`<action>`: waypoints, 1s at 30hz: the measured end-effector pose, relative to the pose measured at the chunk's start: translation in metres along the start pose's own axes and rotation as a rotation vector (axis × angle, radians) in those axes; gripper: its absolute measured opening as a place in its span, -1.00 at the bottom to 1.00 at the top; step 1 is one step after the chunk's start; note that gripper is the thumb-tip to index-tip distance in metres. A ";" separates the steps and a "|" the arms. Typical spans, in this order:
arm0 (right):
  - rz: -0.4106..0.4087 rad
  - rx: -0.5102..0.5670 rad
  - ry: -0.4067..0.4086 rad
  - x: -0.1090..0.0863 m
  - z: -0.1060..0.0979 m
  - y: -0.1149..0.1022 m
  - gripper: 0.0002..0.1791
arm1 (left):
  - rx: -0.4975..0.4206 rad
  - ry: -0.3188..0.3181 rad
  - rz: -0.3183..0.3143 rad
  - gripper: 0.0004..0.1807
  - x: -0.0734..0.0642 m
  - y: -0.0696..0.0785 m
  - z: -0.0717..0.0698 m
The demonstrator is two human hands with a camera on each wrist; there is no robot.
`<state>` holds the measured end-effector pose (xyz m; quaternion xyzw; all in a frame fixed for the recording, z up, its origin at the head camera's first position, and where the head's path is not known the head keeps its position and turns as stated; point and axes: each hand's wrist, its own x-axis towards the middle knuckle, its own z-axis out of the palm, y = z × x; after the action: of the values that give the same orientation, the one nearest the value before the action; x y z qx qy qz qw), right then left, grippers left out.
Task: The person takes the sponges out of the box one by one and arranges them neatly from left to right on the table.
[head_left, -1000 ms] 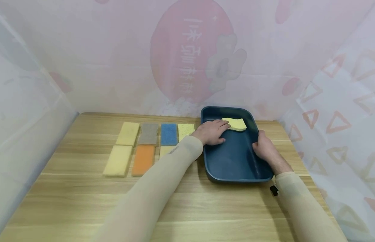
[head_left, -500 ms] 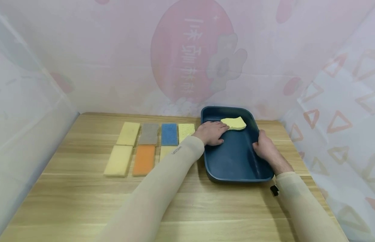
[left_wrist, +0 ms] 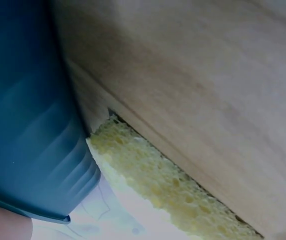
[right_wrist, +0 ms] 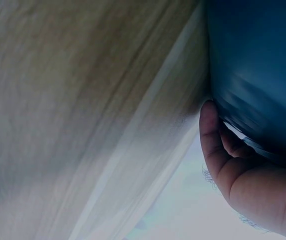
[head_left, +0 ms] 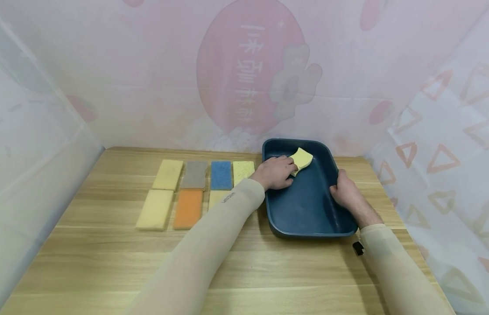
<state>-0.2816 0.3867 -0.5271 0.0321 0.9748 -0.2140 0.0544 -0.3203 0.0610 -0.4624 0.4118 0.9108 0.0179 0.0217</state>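
In the head view, a dark blue basin (head_left: 303, 210) stands at the right of the table. A pale yellow sponge (head_left: 303, 159) is inside its far half, slanted. My left hand (head_left: 276, 172) reaches over the basin's left rim, fingers bent onto the sponge's near-left edge; the fingertips' undersides are hidden. My right hand (head_left: 344, 189) grips the basin's right wall, thumb on the inside; in the right wrist view its fingers (right_wrist: 210, 130) lie along the outer wall. Only a small part of the left hand (left_wrist: 5, 223) shows in the left wrist view.
Left of the basin lie flat sponges in two rows, among them a grey one (head_left: 195, 174), a blue one (head_left: 221, 175), an orange one (head_left: 188, 208) and several yellow ones. A speckled yellow sponge (head_left: 243, 170) sits beside the basin. Printed cloth (head_left: 149, 87) walls in the table.
The sponge in the basin has turned, its far end swinging up and back toward the rear wall. My left fingers have bent more at its edge. The right hand and basin stay put.
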 end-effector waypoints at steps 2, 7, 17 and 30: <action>-0.009 -0.002 0.004 0.010 0.008 0.014 -0.12 | -0.029 0.026 0.000 -0.51 0.004 -0.004 0.007; -0.046 0.001 0.006 0.024 0.016 0.034 -0.13 | -0.061 0.041 -0.001 -0.70 -0.002 -0.001 0.001; -0.035 0.014 -0.011 0.024 0.013 0.033 -0.12 | -0.028 0.039 -0.006 -0.67 -0.010 0.004 -0.005; -0.012 0.002 -0.005 -0.005 -0.005 -0.004 -0.11 | -0.031 -0.009 -0.026 -0.64 -0.007 0.007 -0.006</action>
<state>-0.2777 0.3848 -0.5203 0.0259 0.9746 -0.2155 0.0556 -0.3113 0.0602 -0.4560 0.3995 0.9157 0.0298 0.0324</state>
